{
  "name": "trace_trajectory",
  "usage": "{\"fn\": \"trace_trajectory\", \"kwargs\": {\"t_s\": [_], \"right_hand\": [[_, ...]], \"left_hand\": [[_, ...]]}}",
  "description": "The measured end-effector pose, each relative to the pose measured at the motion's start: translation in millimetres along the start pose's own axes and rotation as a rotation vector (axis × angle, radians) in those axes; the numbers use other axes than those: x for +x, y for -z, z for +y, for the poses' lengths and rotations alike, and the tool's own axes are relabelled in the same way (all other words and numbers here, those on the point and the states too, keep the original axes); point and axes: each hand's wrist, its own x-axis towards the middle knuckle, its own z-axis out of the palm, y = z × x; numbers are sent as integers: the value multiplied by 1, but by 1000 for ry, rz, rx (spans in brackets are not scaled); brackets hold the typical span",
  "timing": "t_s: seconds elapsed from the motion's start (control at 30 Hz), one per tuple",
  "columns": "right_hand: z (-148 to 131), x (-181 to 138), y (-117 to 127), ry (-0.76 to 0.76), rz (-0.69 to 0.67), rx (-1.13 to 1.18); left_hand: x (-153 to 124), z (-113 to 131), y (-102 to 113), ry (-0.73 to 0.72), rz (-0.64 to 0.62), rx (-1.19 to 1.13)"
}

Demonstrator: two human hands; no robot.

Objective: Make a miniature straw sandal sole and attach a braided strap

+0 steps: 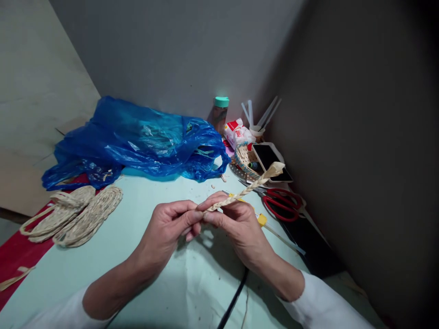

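Note:
A pale braided straw strip [249, 186] runs up and to the right from between my fingertips, its flared end [276, 169] free in the air. My left hand [171, 228] pinches the strip's lower end between thumb and fingers. Right beside it, my right hand [236, 224] grips the braid a little higher, thumb in front and fingers behind. Both hands are held over the pale green tabletop [144, 278], their fingertips almost touching. Behind my right hand lies a yellow tool [262, 220], partly hidden, with a translucent stick [286, 240] extending from it.
Two woven straw soles [89, 217] lie at left on red cloth [20, 256]. A blue plastic bag [144, 141] spreads across the back. Red-handled scissors [281, 204], a small basket [245, 157], a phone-like device [270, 161] and a jar [219, 114] stand right. A black cable [235, 299] runs below my hands.

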Motion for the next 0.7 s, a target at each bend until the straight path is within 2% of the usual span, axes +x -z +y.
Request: {"fn": "trace_trajectory", "kwargs": {"t_s": [0.17,0.23,0.3,0.37,0.47,0.53,0.57,0.63,0.7], "right_hand": [[6,2,6,50,-42,-30],[3,2,9,80,-33,-132],[-4,1,13,110,-2,-280],[-11,1,17,158,40,-468],[-15,-1,23,251,16,-792],[-10,-2,24,348,-75,-1040],[-6,-3,23,400,-122,-1159],[5,-5,21,488,-191,-1341],[14,-7,17,518,-226,-1421]], "left_hand": [[5,0,0,60,-51,-50],[8,-1,1,42,-75,37],[9,-3,3,-58,-54,242],[7,-5,3,-296,45,530],[-3,-7,1,-827,193,878],[-10,-7,-1,-1119,160,989],[-13,-6,-3,-1200,110,1035],[-17,-4,-3,-1200,21,1146],[-17,0,-1,-981,-52,1231]]}}
